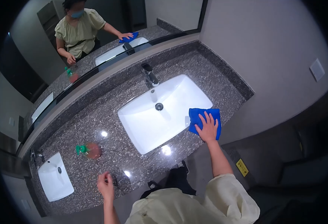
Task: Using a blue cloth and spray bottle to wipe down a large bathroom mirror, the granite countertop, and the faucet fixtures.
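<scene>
My right hand (208,129) lies flat with its fingers spread on a folded blue cloth (192,119). The cloth covers the right front corner of a white rectangular washbasin (141,126) and part of the speckled stone countertop (110,112) beside it. My left hand (106,186) is loosely curled above the front part of the countertop, and I see nothing in it. Nearest to that hand is a pump bottle (93,150) of reddish liquid with a green pump head. A dark metallic faucet (150,75) stands behind the washbasin.
A second white basin (56,179) is set into the counter at the far left. Along the back, a raised stone edge (110,84) runs below a wide mirror (124,16). A grey wall (253,50) bounds the right end. A yellow sign (242,167) with writing is at lower right.
</scene>
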The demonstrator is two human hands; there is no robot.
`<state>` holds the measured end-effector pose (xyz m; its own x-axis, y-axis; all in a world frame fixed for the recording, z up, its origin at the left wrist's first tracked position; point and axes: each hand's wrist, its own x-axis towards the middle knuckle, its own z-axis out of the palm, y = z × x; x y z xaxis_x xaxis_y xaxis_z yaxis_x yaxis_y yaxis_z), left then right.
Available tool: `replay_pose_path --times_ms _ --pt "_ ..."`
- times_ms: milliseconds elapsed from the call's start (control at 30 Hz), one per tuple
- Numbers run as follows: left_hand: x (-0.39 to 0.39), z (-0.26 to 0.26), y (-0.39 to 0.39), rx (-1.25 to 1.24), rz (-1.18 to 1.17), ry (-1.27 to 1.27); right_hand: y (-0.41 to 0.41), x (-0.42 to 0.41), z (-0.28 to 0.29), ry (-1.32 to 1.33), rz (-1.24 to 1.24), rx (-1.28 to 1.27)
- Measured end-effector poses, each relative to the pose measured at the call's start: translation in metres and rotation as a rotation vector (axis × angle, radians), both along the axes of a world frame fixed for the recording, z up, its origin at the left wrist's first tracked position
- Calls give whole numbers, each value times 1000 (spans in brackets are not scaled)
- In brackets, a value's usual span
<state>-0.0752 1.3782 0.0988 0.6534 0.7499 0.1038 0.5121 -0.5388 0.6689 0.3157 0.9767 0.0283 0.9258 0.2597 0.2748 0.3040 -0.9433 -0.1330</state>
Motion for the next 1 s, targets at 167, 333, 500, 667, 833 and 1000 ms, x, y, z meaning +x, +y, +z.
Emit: replay_pose_path --times_ms 167,333,500,667,833,1000 --pt "97 4 -108 73 -370 8 -45 88 -16 33 -62 -10" --pt "207 -22 -191 113 -760 63 -121 187 -19 49 -113 13" --pt "258 -57 -230 437 -829 446 -157 284 -16 72 9 -14" --pt "264 -47 -228 561 -877 708 -73 373 -10 50 152 -13" --pt "272 -42 -229 532 -921 789 51 447 -13 78 194 23" --pt "260 -56 -226 339 -799 675 184 420 -13 44 442 38"
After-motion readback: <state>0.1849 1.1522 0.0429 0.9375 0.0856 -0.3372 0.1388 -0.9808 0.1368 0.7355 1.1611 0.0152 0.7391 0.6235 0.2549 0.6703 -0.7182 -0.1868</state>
